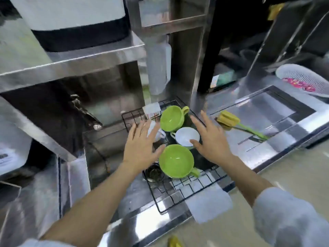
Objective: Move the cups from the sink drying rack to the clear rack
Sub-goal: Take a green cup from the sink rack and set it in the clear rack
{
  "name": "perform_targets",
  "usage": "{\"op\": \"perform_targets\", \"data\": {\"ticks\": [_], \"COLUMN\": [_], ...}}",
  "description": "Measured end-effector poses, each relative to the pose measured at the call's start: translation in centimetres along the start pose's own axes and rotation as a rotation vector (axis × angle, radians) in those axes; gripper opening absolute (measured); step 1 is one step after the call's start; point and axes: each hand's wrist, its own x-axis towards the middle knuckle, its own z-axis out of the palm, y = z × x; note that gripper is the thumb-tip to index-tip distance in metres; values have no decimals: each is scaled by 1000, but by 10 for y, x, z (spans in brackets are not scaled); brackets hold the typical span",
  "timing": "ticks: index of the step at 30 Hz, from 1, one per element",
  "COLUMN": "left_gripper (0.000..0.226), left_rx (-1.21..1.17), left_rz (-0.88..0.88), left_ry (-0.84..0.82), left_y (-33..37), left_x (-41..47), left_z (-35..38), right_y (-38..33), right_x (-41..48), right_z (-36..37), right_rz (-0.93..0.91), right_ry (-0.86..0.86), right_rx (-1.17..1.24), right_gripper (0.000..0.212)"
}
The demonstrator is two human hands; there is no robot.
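Note:
A black wire drying rack point(192, 189) lies across the sink. On it stand a near green cup point(175, 161), a white cup point(186, 136) behind it and a far green cup point(171, 118). Another white cup point(156, 133) lies partly hidden behind my left hand point(140, 145), which hovers open over the rack's left side. My right hand point(211, 139) is open too, fingers spread, its thumb at the white cup's rim. Neither hand holds anything. No clear rack is in view.
A steel shelf point(71, 63) with a white and black appliance overhangs the left. A yellow sponge brush point(229, 119) with a green handle lies on the steel sink cover point(277, 111). A white basket point(302, 79) sits far right. A drain strainer point(154, 172) shows below the rack.

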Motion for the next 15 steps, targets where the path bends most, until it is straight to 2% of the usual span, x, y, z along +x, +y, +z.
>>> {"op": "perform_targets", "data": {"ticks": [5,8,10,15], "left_gripper": [63,46,39,30], "left_rx": [75,138,148,102], "left_rz": [-40,-28,-43,-120], "left_ry": [-214,-312,-403,-478], "left_y": [11,17,23,32], "left_x": [-10,-2,1,3], "left_z": [30,29,28,28], "right_y": [14,13,11,4], "right_x": [-7,-6,-1,3], "right_z": [26,32,34,37], "right_rz": [77,31,40,164], "right_ry": [-156,-208,-337,-688], "right_rx": [146,96,70,316], "right_gripper": [37,38,42,29]}}
